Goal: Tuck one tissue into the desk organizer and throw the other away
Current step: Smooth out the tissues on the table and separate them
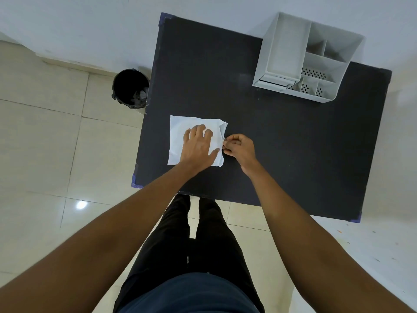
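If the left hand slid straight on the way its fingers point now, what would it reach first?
The left hand lies flat on the tissue, fingers pointing toward the table's far edge. Past the tissue's far edge it would likely meet only bare table, then the wall; the organizer sits off to the right.

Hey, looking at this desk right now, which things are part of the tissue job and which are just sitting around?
Part of the job:
tissue, flat on the desk under the left hand
right hand, pinching the tissue's right edge
organizer, at the far right of the desk
bin, on the floor left of the desk

Just there:
desk
floor tiles
wall
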